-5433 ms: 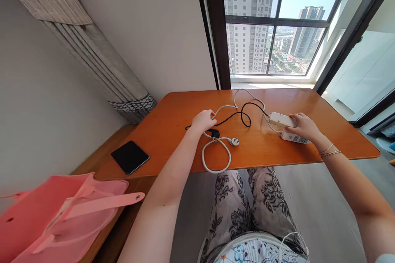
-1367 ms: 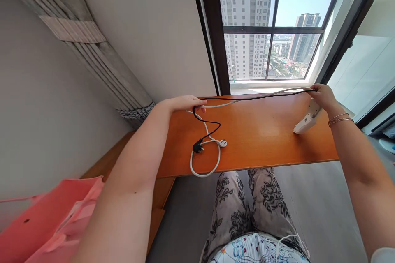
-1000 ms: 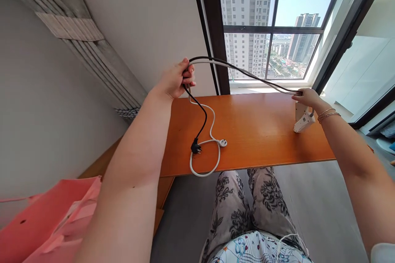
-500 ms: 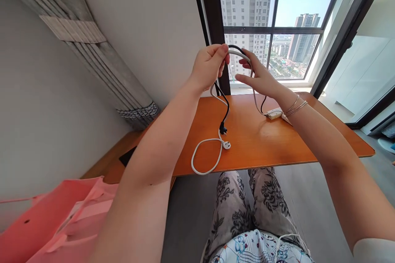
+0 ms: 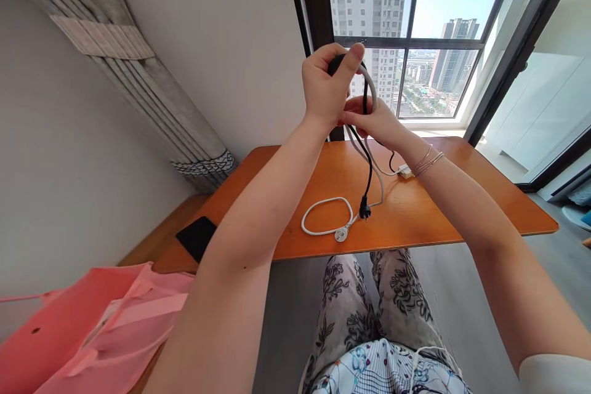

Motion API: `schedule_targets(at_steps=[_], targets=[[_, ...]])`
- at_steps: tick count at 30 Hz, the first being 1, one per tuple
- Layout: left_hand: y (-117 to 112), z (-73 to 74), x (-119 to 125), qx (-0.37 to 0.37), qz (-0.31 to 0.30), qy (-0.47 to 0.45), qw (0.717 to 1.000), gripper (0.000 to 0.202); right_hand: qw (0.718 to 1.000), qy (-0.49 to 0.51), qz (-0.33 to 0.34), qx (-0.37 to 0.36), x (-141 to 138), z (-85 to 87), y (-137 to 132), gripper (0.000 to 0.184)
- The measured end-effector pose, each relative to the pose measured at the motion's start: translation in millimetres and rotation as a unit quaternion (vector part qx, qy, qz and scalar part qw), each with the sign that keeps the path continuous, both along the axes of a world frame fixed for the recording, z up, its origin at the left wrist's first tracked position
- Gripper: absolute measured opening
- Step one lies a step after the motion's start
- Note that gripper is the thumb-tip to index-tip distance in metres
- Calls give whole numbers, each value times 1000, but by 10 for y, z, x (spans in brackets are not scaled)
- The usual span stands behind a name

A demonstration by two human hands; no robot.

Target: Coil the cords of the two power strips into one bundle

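Note:
My left hand is closed around a looped bundle of a black cable and a white cable, held up above the table. Just below it, my right hand has its thumb and fingers closed on the hanging part of the cables; the fingertips are partly hidden. A black plug dangles from the black cable close to the tabletop. The white plug is near the table's front edge, beside a loop of its own cord. Behind my right wrist a white power strip is partly covered.
The orange-brown wooden table stands in front of my knees, by a window. A flat black object lies at its left. A pink bag is at lower left, and a grey curtain hangs on the left.
My left hand has risen slightly and moved right. My right hand has come down and left, closing on the cables under it. The black plug has swung right; the white plug has shifted lower.

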State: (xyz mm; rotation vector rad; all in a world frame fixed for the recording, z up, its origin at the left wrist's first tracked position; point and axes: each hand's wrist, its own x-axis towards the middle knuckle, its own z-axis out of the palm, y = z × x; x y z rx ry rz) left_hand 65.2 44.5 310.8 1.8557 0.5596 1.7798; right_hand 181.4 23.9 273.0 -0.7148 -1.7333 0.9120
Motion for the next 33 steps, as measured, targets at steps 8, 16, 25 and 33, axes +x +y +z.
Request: schedule_targets(at_steps=[8, 16, 25, 33], targets=[[-94, -247, -130, 103, 11, -18, 994, 64, 992, 50, -88, 69, -50, -53, 49, 34], [154, -1348, 81, -144, -122, 94, 977, 99, 966, 123, -178, 142, 88, 401, 438, 52], [261, -1539, 170, -294, -253, 135, 912, 69, 961, 170, -137, 169, 8, 583, 581, 60], [357, -1316, -241, -315, -212, 133, 916, 28, 931, 231, -249, 136, 832, 648, 839, 60]])
